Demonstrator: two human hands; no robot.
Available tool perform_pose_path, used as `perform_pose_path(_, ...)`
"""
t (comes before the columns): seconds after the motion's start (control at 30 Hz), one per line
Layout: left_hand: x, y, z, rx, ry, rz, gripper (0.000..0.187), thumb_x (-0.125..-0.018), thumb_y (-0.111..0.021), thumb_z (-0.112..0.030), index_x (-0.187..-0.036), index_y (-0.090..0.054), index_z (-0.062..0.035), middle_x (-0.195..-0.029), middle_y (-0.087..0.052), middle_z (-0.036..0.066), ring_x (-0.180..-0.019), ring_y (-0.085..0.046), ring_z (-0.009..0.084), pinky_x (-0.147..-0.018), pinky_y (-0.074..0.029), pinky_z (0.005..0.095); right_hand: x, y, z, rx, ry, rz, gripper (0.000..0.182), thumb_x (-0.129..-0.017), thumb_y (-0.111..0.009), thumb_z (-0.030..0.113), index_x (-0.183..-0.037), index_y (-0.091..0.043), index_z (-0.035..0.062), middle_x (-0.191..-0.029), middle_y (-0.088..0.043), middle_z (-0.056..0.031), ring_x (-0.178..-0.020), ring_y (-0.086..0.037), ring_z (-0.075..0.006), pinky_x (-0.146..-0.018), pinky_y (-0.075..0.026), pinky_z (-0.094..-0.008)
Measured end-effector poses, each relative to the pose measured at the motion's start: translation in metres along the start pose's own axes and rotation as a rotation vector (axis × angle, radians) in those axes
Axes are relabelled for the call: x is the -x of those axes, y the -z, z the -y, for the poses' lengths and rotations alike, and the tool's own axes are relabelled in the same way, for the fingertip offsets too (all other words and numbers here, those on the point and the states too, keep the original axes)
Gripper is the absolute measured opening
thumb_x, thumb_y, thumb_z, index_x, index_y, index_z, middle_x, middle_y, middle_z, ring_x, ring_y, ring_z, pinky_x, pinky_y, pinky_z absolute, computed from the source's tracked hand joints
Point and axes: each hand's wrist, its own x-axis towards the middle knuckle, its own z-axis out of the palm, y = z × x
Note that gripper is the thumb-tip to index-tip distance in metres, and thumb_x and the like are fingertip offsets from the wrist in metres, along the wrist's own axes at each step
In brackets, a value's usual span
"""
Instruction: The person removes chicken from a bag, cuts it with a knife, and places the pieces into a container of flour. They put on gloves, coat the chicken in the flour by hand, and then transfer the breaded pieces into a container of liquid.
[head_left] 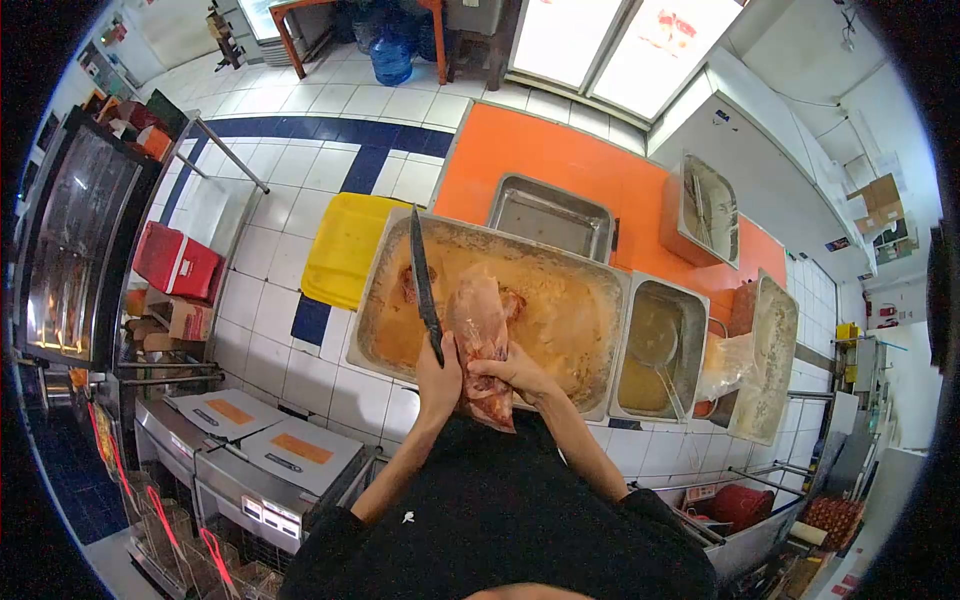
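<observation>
My left hand is closed around the handle of a knife, whose long dark blade points away from me over the tray. The fingers of my right hand grip a clear plastic bag with raw red meat bunched in its near end. My left hand is right beside the bag. Beneath both is a large steel tray of orange-tan powder. Reddish pieces show in the powder near the blade and beside the bag.
Right of the tray stands a steel pan with a round strainer in it. Farther off, a steel pan sits on the orange table. A yellow lid or tub is at the left, and fryers stand at lower left.
</observation>
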Motion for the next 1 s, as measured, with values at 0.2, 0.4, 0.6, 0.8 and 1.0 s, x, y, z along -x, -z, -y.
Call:
perform_pose_path(0.2,0.010,0.004,-0.013,0.088,-0.015,-0.096,0.040,-0.099,-0.045,-0.032,-0.109,-0.051,0.0059,-0.094,-0.060,0.021,-0.088,-0.059,0.0315,-0.080,-0.045,0.0394,-0.010,0.003,-0.014,0.024,-0.013,0.005,0.058,-0.075,-0.078,0.015,-0.123,-0.050,-0.0023,-0.112,-0.061,-0.0083,-0.099,-0.060,-0.0157,-0.086,-0.050,-0.0304)
perform_pose_path(0.4,0.020,0.011,-0.023,0.158,-0.064,-0.142,0.039,-0.099,-0.045,-0.029,-0.114,-0.048,0.0069,-0.098,-0.060,0.019,-0.092,-0.057,0.0276,-0.082,-0.044,0.0373,-0.013,-0.005,0.003,0.099,0.207,-0.008,0.057,-0.074,-0.079,0.014,-0.122,-0.053,-0.0030,-0.114,-0.062,-0.0096,-0.104,-0.058,-0.0166,-0.091,-0.047,-0.0308)
perform_pose_path(0.6,0.018,0.006,-0.012,0.106,-0.047,-0.166,0.043,-0.099,-0.047,-0.031,-0.119,-0.046,0.0069,-0.104,-0.059,0.020,-0.097,-0.057,0.0288,-0.086,-0.044,0.0370,-0.029,0.003,-0.010,0.212,0.251,-0.050,0.046,-0.079,-0.076,0.018,-0.115,-0.057,-0.0054,-0.106,-0.065,-0.0085,-0.094,-0.061,-0.0136,-0.083,-0.050,-0.0291)
perform_pose_path(0.8,0.029,0.007,-0.002,0.066,0.015,-0.131,0.044,-0.098,-0.049,-0.035,-0.118,-0.048,0.0031,-0.099,-0.057,0.014,-0.092,-0.054,0.0229,-0.083,-0.043,0.0341,-0.006,-0.011,0.006,0.556,0.337,-0.174,0.026,-0.088,-0.066,0.022,-0.094,-0.062,-0.0032,-0.070,-0.062,-0.0051,-0.065,-0.054,-0.0080,-0.056,-0.044,-0.0266)
perform_pose_path(1.0,0.032,0.012,-0.022,0.076,0.022,-0.120,0.034,-0.097,-0.052,-0.032,-0.107,-0.050,0.0007,-0.088,-0.053,0.008,-0.082,-0.050,0.0171,-0.076,-0.042,0.0304,-0.018,-0.004,-0.011,0.504,0.406,-0.214,0.019,-0.088,-0.064,0.017,-0.096,-0.064,0.0002,-0.075,-0.064,-0.0134,-0.067,-0.059,-0.0210,-0.066,-0.047,-0.0336)
